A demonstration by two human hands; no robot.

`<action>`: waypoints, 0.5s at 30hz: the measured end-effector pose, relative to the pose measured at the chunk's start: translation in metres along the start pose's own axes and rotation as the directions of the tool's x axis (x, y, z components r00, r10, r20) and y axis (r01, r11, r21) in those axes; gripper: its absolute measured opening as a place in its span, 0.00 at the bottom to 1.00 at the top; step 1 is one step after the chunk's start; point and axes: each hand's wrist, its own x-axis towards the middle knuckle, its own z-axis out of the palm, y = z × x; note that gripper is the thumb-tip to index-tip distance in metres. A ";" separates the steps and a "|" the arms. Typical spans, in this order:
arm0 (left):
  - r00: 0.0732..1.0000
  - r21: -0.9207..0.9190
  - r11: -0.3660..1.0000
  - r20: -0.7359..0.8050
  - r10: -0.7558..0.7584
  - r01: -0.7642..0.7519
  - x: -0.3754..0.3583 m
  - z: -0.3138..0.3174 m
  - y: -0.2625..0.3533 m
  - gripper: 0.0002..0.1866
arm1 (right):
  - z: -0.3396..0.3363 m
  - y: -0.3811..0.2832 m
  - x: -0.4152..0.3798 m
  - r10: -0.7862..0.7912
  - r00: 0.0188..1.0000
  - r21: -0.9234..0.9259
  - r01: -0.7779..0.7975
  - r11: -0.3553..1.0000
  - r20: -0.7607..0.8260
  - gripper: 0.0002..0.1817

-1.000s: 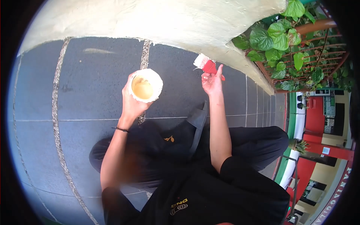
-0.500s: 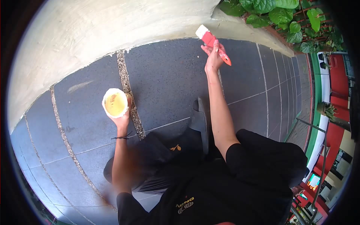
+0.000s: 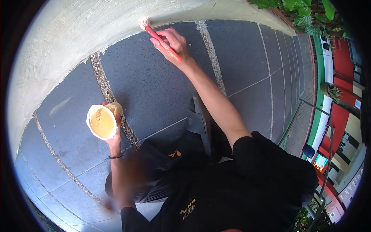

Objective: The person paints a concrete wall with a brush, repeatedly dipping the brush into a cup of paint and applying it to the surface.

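My right hand (image 3: 172, 41) grips a paintbrush (image 3: 159, 38) with a red handle. Its pale bristles press against the bottom edge of a cream-painted low wall (image 3: 77, 34), where wall meets floor. My left hand (image 3: 114, 133) holds a small white cup of cream paint (image 3: 101, 121), tilted toward me, out to the left above the dark tiled floor (image 3: 154, 89). I crouch in black clothes, with a dark sandal (image 3: 201, 120) showing below my right forearm.
Pebbled grout strips (image 3: 112, 104) cross the dark tiles. Green leafy plants (image 3: 305, 11) on a trellis stand at the top right. A metal railing (image 3: 326, 131) and red and green building parts lie at the right.
My right hand swung the brush left and down onto the wall's base. The cup in my left hand shifted slightly left and lower. The view turned, moving the plants toward the corner.
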 end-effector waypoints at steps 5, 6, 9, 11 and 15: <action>0.996 0.028 0.998 0.062 0.059 -0.061 -0.002 -0.003 0.000 0.38 | -0.060 0.057 -0.001 0.159 0.925 -0.004 -0.171 0.985 -0.345 0.08; 0.997 0.044 0.997 0.059 0.053 -0.055 -0.001 -0.006 0.003 0.38 | -0.074 0.056 0.004 0.240 0.858 0.001 -0.269 0.963 -0.454 0.08; 0.989 0.100 0.989 0.111 0.095 -0.107 0.005 -0.010 0.018 0.39 | -0.073 0.056 0.003 0.223 0.787 -0.031 -0.294 0.955 -0.574 0.16; 0.996 -0.011 0.998 0.057 0.065 -0.065 0.012 -0.013 0.035 0.39 | -0.046 0.042 0.000 0.159 0.843 -0.110 -0.248 0.962 -0.513 0.16; 0.997 -0.135 0.988 -0.030 0.071 -0.075 0.016 -0.044 0.046 0.39 | 0.029 -0.017 -0.005 0.136 0.959 -0.134 -0.173 0.976 -0.248 0.17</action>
